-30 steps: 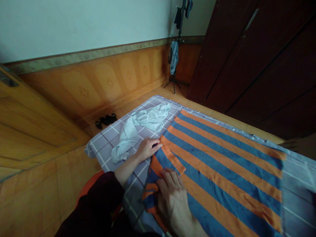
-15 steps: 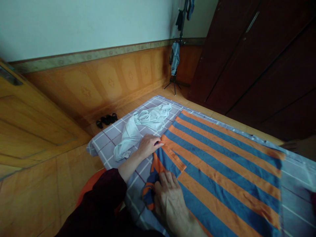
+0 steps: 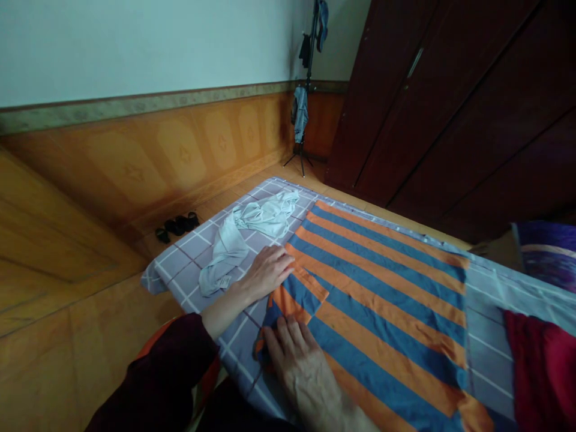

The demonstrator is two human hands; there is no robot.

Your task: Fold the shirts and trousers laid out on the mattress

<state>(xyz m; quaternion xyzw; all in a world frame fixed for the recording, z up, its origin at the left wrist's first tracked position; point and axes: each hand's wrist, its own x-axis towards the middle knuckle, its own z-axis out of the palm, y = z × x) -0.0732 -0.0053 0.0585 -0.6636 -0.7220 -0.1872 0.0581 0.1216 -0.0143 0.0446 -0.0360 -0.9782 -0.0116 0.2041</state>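
Note:
An orange and blue striped shirt [image 3: 378,300] lies spread on a checked bed cover, with its sleeve [image 3: 306,293] folded inward over the body. My left hand [image 3: 270,270] rests on the shirt's left edge at the upper end of the fold, fingers laid over the cloth and the thumb hidden. Closer to me, my right hand [image 3: 301,360] lies palm down with spread fingers on the lower part of the sleeve, where the cloth bunches at the edge. A crumpled pale shirt [image 3: 229,240] is just beyond my left hand.
The checked bed cover [image 3: 180,264] ends at the left above a tiled floor. Red cloth [image 3: 540,366] lies at the right, with a purple bundle [image 3: 549,252] behind it. Dark sandals [image 3: 177,226], a coat stand [image 3: 309,66] and a dark wardrobe [image 3: 427,120] surround the bed.
My left hand has gone from pinching the shirt's edge to lying over it. My right fingers have spread flat on the sleeve. The view has turned right, bringing in the red cloth.

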